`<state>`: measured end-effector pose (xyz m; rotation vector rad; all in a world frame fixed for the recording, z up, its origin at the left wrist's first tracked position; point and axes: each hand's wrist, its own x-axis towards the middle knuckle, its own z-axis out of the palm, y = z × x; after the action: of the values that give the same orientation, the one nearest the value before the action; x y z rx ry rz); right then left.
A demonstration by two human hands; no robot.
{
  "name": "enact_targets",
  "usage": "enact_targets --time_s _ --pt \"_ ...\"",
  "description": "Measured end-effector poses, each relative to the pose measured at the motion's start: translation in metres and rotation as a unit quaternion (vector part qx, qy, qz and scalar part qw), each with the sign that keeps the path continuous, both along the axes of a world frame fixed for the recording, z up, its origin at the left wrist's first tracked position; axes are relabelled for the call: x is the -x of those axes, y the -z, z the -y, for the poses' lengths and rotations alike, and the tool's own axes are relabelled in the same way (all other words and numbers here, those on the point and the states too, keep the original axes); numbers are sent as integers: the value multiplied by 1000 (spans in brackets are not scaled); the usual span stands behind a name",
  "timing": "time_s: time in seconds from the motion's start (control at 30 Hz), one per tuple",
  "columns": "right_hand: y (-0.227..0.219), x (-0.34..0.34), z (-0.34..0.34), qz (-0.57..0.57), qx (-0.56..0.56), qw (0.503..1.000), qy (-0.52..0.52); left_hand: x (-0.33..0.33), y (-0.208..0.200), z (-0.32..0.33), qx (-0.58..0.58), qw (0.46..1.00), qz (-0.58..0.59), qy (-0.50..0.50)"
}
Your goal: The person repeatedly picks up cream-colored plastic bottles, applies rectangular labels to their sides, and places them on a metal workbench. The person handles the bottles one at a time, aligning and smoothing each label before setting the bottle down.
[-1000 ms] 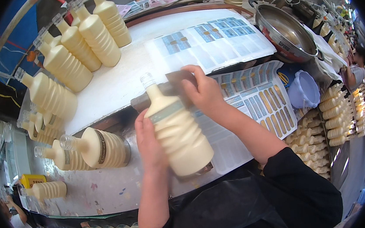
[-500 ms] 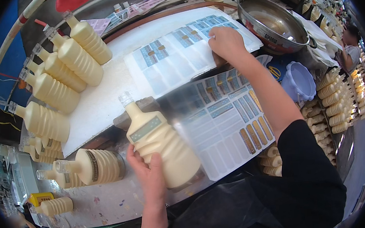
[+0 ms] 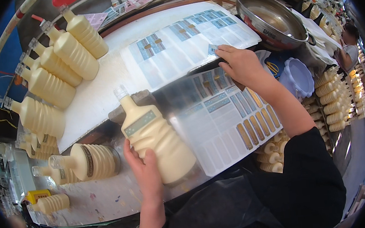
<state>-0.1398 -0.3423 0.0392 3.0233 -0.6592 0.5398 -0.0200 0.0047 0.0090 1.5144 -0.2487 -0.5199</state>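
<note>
My left hand [image 3: 146,168] is closed around the lower side of a cream ribbed bottle [image 3: 160,138]. The bottle leans back with its clear neck against a dark block [image 3: 131,106], and a grey-green patterned band crosses its shoulder. My right hand [image 3: 244,66] is over the front edge of the white board, its fingertips at a small blue label piece [image 3: 213,49]. Something dark brown shows under that palm; I cannot make out what it is. Behind the hand lies a sheet of blue and dark labels [image 3: 169,67]. Below it, a second sheet [image 3: 221,150] carries blue strips and gold strips.
Several cream bottles [image 3: 76,56] stand at the far left, and more [image 3: 97,161] sit on the lower table. A wide metal pan [image 3: 270,17] of liquid stands back right, beside a lilac basin [image 3: 297,78]. Bottle stacks [image 3: 335,99] and another person [image 3: 350,49] are farther right.
My right hand has drawn back toward me from the upper sheet, and a small blue label piece now shows at its fingertips. The left hand still holds the bottle.
</note>
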Motion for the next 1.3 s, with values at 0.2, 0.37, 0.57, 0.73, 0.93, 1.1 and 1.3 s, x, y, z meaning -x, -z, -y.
enact_targets --time_s 0.2,0.37,0.57,0.73,0.93,1.1,1.3 --pt "29 1 5 169 97 980 -41 13 12 -21 -28 998 57 -20" --pt "2 -6 -93 111 -473 874 -8 30 35 -45 -30 991 124 -29" --pt "-3 -3 -192 174 -58 903 -388 28 31 -51 13 998 61 1" --pt "13 10 -211 144 63 903 -399 27 16 -44 106 994 21 19" --pt "19 19 -216 145 111 907 -380 26 30 -34 -75 985 155 -18" --pt "25 35 -213 144 46 917 -369 30 36 -33 -44 987 154 -35" --pt "15 27 -215 90 -417 899 -100 33 57 -46 -46 968 245 -15"
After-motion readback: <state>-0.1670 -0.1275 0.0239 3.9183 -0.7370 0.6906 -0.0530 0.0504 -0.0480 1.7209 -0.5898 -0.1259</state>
